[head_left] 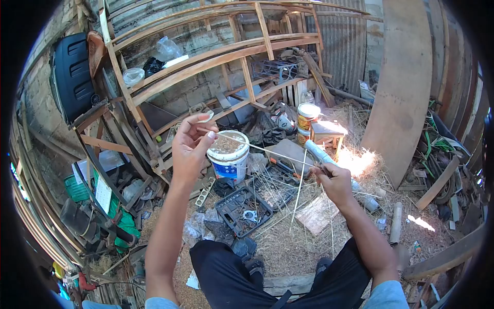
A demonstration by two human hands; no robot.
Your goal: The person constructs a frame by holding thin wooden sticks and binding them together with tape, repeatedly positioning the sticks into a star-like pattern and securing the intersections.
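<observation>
A thin, pale stick (278,154), like a bamboo strip, stretches between my two hands above the floor. My left hand (190,147) is raised with its fingers curled; the stick's upper end lies between thumb and fingers. At the stick's lower end my right hand (335,184) is closed round it; whether that hand also holds a tool is hard to make out. Another pale strip (298,190) slants down below the right hand. Behind my left hand stands a white and blue bucket (230,167) with brownish material on top.
An open black tool case (244,211) lies between the bucket and my legs. A wooden block (318,213) rests on shavings. Beyond are a small wooden stool (329,129), stacked paint pails (309,110), a wooden frame (200,67) and a tall leaning board (401,82).
</observation>
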